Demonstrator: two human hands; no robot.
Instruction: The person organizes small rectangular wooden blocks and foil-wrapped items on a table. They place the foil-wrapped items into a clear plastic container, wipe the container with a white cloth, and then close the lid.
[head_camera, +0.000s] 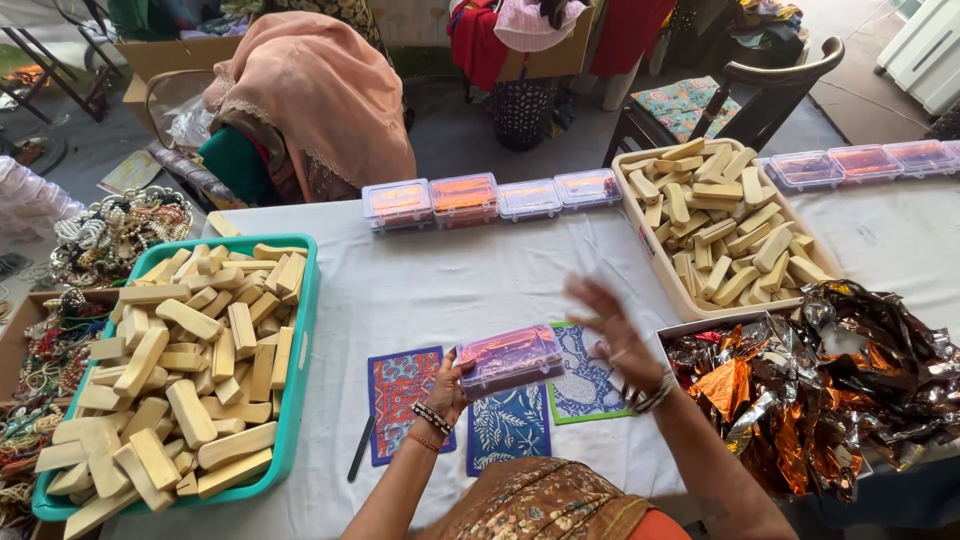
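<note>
Table (440, 290) covered with a white cloth. On it, at left, a teal tray (300, 330) heaped with pale wooden blocks; at right, a beige tray (640, 230) of similar blocks. Along the far edge, a row of clear lidded boxes (490, 198). Near the front edge, printed fabric cards (510, 425), a dark pen (361, 448) and a box of crumpled foil wrappers (800, 400).

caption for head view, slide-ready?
Left hand holds a clear lidded box over patterned cards; right hand open beside it, between two trays of pale bars.
</note>
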